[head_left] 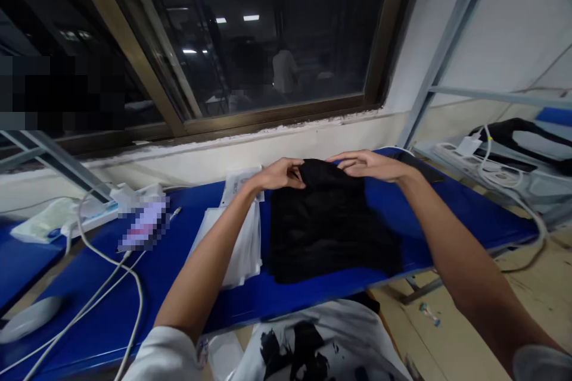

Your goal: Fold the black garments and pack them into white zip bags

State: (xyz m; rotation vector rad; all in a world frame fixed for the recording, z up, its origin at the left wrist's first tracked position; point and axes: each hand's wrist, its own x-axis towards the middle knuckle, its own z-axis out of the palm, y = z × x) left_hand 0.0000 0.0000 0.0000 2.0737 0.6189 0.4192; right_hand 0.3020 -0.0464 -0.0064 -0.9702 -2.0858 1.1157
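Observation:
A black cloth garment lies flat and folded on a blue table, its upper end bunched up. My left hand pinches the garment's upper left corner between fingers and thumb. My right hand reaches across from the other side, its fingers gripping the garment's top edge. Just left of the garment, beneath my left forearm, is a stack of white sheets or plastic sleeves. My forearm hides part of that stack.
White cables run across the blue table's left part, near a white computer mouse. A power strip sits on a stand to the right. Behind the table are a wall and a window, with a white-shirted person beyond the glass.

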